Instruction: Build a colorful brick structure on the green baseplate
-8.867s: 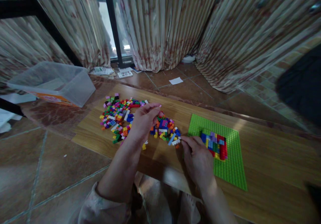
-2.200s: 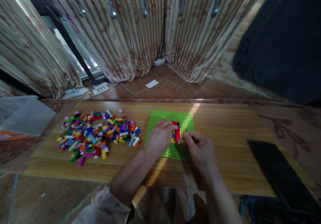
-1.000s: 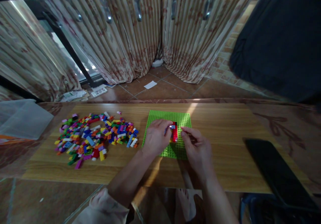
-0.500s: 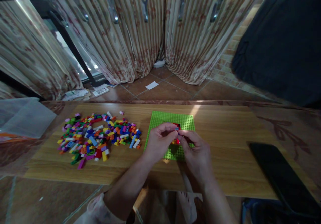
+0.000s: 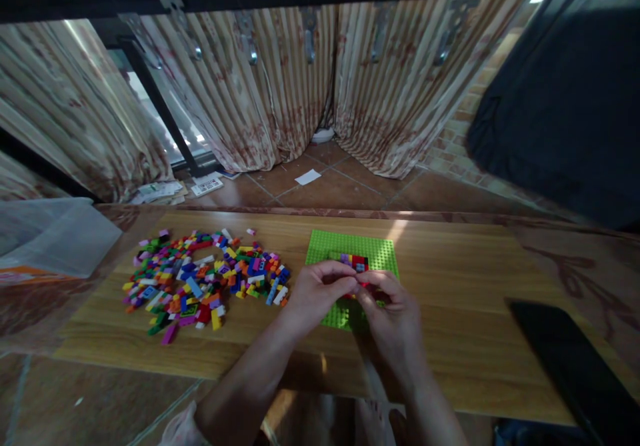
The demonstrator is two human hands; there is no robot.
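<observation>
My left hand (image 5: 316,291) and my right hand (image 5: 391,313) meet fingertip to fingertip over the green baseplate (image 5: 385,253) on the wooden board (image 5: 460,299). Both are pinched together; whatever small piece sits between the fingertips is hidden. Just beyond the fingers, a patch of red, purple and blue bricks (image 5: 356,261) is fixed on the baseplate; my hands cover most of it. A heap of loose coloured bricks (image 5: 200,279) lies on the board to the left of my left hand.
A clear plastic tub (image 5: 55,236) lies at the far left. A flat black object (image 5: 575,366) rests on the board's right end. Striped curtains (image 5: 280,93) hang behind, with papers (image 5: 170,189) on the tiled floor below them. A dark cloth (image 5: 565,99) hangs upper right.
Both hands have drawn slightly toward me over the baseplate and stay pinched together. Earlier the left hand was at the loose heap; it came over to the baseplate.
</observation>
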